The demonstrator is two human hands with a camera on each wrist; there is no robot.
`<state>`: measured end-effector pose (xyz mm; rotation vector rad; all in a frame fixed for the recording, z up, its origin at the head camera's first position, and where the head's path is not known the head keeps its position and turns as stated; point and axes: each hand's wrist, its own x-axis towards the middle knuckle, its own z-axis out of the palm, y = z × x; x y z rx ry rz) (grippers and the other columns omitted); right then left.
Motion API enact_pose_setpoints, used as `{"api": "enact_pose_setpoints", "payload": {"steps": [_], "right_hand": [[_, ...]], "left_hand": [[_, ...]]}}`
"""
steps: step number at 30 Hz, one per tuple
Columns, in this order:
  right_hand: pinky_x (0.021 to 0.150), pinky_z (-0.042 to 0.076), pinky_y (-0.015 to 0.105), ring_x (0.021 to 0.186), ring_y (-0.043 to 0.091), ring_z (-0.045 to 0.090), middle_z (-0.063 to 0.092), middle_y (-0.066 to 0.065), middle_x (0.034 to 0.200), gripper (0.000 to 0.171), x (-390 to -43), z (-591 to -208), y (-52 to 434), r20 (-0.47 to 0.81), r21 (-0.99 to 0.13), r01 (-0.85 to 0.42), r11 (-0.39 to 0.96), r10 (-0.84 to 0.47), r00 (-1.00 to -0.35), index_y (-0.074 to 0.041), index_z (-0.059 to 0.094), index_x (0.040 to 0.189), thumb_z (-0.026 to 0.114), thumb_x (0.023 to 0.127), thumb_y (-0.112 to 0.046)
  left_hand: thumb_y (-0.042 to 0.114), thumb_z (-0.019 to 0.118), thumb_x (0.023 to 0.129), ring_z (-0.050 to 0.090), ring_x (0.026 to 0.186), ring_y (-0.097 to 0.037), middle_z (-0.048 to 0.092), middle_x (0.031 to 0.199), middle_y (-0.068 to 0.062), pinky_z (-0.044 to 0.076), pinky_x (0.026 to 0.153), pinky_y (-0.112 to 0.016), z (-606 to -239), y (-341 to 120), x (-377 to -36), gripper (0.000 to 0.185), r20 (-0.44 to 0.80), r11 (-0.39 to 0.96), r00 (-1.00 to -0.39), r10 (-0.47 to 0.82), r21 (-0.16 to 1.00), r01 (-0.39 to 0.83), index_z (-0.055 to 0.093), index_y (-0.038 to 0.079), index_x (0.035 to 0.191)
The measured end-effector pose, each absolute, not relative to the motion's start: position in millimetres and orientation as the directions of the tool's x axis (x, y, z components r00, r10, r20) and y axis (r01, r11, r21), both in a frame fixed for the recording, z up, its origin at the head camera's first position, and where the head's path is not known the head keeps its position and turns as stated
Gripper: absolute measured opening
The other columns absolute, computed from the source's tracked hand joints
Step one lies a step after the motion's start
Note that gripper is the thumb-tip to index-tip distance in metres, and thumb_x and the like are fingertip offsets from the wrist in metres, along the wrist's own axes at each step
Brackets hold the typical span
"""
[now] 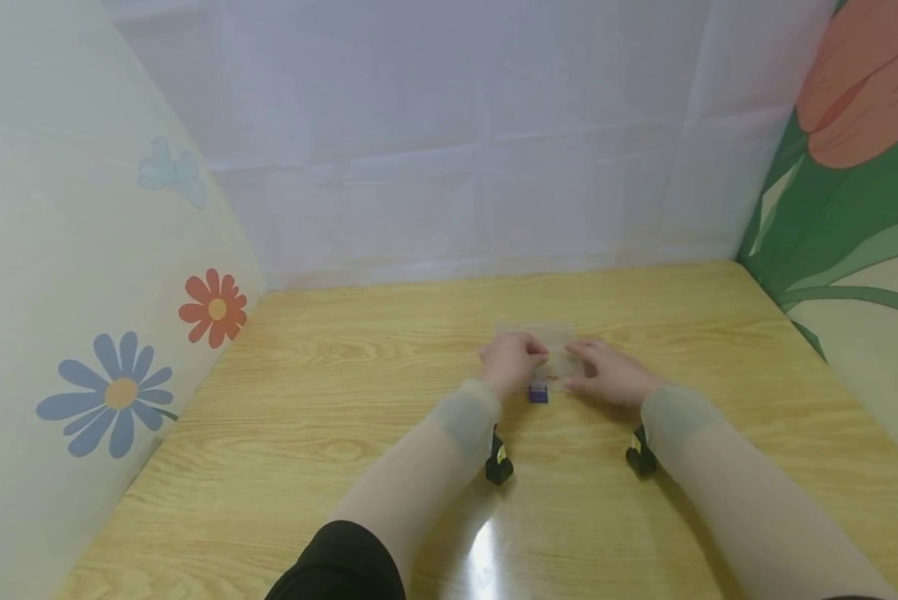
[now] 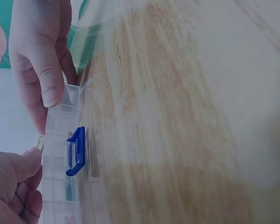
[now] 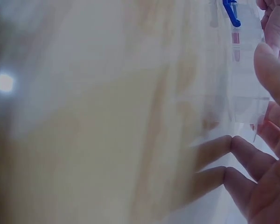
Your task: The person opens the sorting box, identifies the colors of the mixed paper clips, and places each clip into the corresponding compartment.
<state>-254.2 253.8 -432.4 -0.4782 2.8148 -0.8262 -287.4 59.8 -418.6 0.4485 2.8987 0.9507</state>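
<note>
A clear plastic compartment box (image 1: 559,333) with a blue latch (image 1: 539,395) stands on the wooden table, in front of both hands. My left hand (image 1: 514,360) is over the box's left part; in the left wrist view its thumb and forefinger pinch a thin yellow paper clip (image 2: 40,141) above the rim. At the right end of the box, my right hand (image 1: 614,372) holds it, thumb on the near side and fingers behind. Small reddish pieces (image 3: 236,44) show through the box wall (image 3: 247,77). The box's other contents are too blurred to name.
The wooden table (image 1: 328,400) reaches back to a white cloth backdrop (image 1: 418,167). Flower-printed panels stand at the left (image 1: 118,333) and right (image 1: 846,208). Black wrist devices (image 1: 499,461) hang beneath both forearms.
</note>
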Motion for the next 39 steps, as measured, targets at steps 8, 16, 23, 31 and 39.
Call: {"api": "enact_pose_setpoints", "payload": {"steps": [8,16,23,31,39], "right_hand": [[0.106,0.023,0.062,0.135,0.047,0.030,0.026,0.025,0.152,0.072,-254,-431,251,-0.066,-0.549,-0.264,0.793,-0.356,-0.932,-0.005,0.033,0.148,0.064,0.092,-0.039],[0.105,0.024,0.062,0.133,0.048,0.032,0.028,0.026,0.150,0.073,-256,-432,251,-0.048,-0.540,-0.285,0.792,-0.367,-0.929,-0.004,0.034,0.147,0.064,0.091,-0.039],[0.104,0.024,0.063,0.134,0.047,0.031,0.027,0.023,0.152,0.075,-256,-433,252,-0.067,-0.543,-0.267,0.796,-0.358,-0.931,-0.007,0.032,0.149,0.063,0.091,-0.042],[0.105,0.023,0.063,0.134,0.047,0.030,0.025,0.024,0.152,0.074,-255,-432,252,-0.082,-0.547,-0.250,0.799,-0.348,-0.934,-0.007,0.032,0.149,0.063,0.091,-0.042],[0.106,0.023,0.062,0.134,0.048,0.030,0.025,0.025,0.152,0.074,-254,-431,254,-0.086,-0.543,-0.254,0.800,-0.354,-0.931,-0.005,0.032,0.148,0.063,0.092,-0.041]], "left_hand": [[0.025,0.069,0.089,0.062,0.092,-0.012,0.072,0.090,0.010,0.023,0.099,-0.049,-420,59,-288,0.008,0.055,0.763,-0.958,0.282,0.593,0.259,0.074,0.019,0.091],[0.025,0.068,0.089,0.062,0.094,-0.012,0.071,0.094,0.010,0.025,0.097,-0.046,-422,57,-289,0.009,0.053,0.767,-0.958,0.281,0.588,0.257,0.072,0.020,0.096],[0.026,0.065,0.092,0.061,0.093,-0.011,0.069,0.097,0.010,0.029,0.099,-0.041,-420,47,-285,0.013,0.028,0.742,-0.957,0.288,0.625,0.241,0.070,0.020,0.102],[0.028,0.062,0.094,0.057,0.094,-0.014,0.062,0.106,0.002,0.046,0.083,-0.036,-431,19,-289,0.023,0.060,0.713,-0.969,0.239,0.666,0.217,0.066,0.018,0.114],[0.047,0.065,0.088,0.050,0.118,-0.025,0.055,0.129,-0.004,0.029,0.102,-0.047,-438,-5,-290,0.055,0.020,0.754,-0.956,0.292,0.610,0.243,0.052,0.021,0.135]]}}
